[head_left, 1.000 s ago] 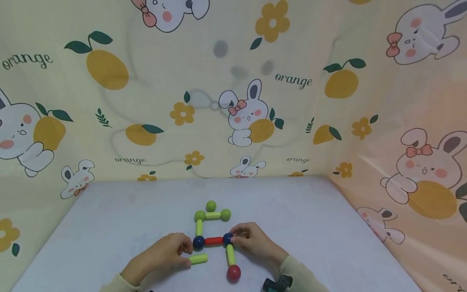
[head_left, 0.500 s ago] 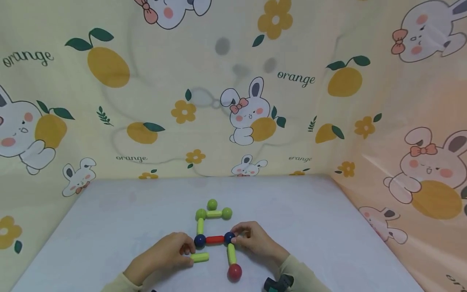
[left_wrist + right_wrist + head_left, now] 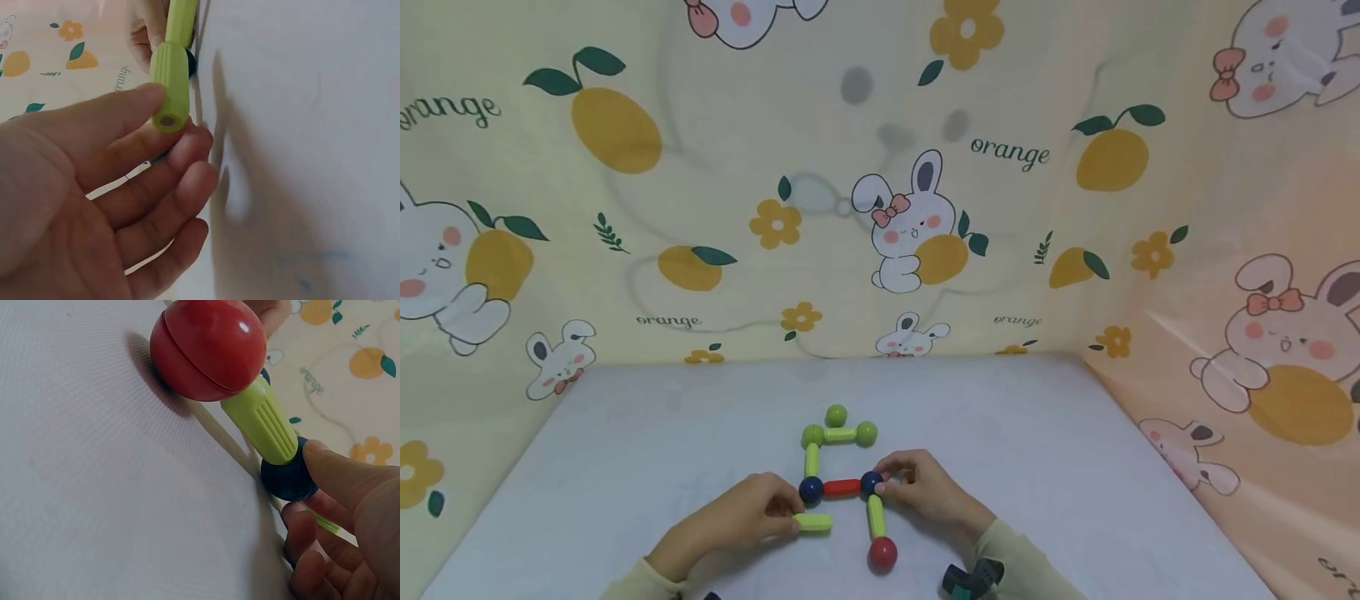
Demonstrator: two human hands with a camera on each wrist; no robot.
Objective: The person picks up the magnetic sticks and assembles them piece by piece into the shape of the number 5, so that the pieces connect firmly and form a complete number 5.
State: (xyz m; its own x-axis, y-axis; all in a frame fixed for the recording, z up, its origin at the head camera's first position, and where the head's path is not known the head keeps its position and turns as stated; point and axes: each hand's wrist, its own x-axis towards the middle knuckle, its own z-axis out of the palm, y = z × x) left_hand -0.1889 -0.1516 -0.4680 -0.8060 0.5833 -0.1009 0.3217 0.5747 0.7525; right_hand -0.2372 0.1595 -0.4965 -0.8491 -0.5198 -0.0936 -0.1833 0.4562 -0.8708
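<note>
My left hand (image 3: 745, 510) pinches the near end of a loose yellow-green building rod (image 3: 816, 522) between thumb and index finger. In the left wrist view, a dark round spot marks the end face of this rod (image 3: 170, 81); the other fingers are loosely bent. With thumb and fingers, my right hand (image 3: 928, 490) holds a dark blue ball (image 3: 286, 481) at the right end of a red rod (image 3: 842, 487). From that ball a yellow-green rod (image 3: 262, 422) runs toward me to a larger red ball (image 3: 882, 554). Another dark blue ball (image 3: 811, 490) joins the red rod's left end.
A yellow-green rod (image 3: 812, 460) leads back from the left blue ball to a green ball (image 3: 813, 436). A further rod (image 3: 840, 435) links it to a second green ball (image 3: 867, 433). One more green ball (image 3: 837, 415) lies behind. A patterned curtain (image 3: 722, 208) surrounds the white table (image 3: 1037, 442).
The loose rod in my left hand has turned from a slight slant to nearly level and shifted slightly right. My right hand keeps its hold on the blue ball. The head view has tilted a little.
</note>
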